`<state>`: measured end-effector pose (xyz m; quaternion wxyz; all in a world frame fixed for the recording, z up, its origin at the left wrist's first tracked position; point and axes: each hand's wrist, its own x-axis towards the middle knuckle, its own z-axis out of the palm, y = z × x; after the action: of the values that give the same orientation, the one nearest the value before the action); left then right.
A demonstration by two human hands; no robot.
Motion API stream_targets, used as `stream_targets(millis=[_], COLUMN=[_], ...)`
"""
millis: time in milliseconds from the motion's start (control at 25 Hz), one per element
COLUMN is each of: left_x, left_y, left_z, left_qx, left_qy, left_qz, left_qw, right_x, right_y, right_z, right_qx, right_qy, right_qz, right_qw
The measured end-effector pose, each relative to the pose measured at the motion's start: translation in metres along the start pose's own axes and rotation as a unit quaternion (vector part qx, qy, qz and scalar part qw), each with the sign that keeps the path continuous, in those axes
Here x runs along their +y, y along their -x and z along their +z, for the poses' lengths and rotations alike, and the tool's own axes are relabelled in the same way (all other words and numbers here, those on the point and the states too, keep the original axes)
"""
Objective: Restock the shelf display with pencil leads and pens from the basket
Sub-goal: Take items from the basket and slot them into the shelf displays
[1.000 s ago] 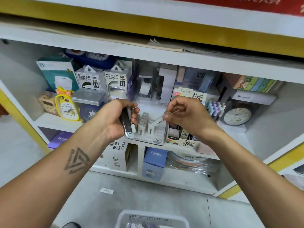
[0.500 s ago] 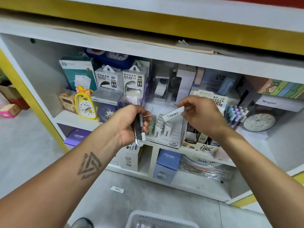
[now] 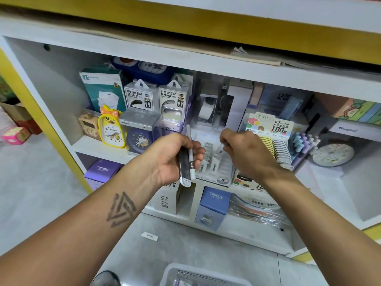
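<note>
Head view. My left hand clenched a bundle of lead cases and a white pen, kept beside the clear display rack as ready stock. My right hand's fingers pinched one slim white lead case over the rack's slots, apparently to seat it. The basket sat nearest, on the floor.

The scene is seen from a single head-worn wide-angle view, aimed forward and downward at close range toward the shelf and the floor.
</note>
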<state>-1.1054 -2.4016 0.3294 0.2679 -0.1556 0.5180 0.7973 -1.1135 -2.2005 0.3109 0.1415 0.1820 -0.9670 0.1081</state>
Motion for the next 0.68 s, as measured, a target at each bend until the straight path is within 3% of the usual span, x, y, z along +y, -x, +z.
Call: stream_targets(millis=[440,560,640,680], left_x=[-0.002,-0.003,-0.006,-0.007], left_y=[0.001,0.002,0.004,0.004], left_z=[-0.003,0.0,0.006,0.009], left_qx=[-0.022,-0.055,-0.083,-0.088], left_qy=[0.005,-0.003,-0.004,0.007], left_qz=[0.003,0.008,0.01,0.016], left_qw=[1.0,0.998,0.997,0.996], right_x=[-0.002,-0.007,-0.014,-0.016], right_y=[-0.005,-0.007,-0.006,-0.004], right_z=[0.01,0.0,-0.01,-0.014], right_qx=[-0.076,-0.019,-0.029,-0.039], right_qy=[0.029,-0.174,-0.363,-0.4], right_qz=[0.01,0.109,0.179,0.191], right_qw=[0.997,0.978,0.914,0.896])
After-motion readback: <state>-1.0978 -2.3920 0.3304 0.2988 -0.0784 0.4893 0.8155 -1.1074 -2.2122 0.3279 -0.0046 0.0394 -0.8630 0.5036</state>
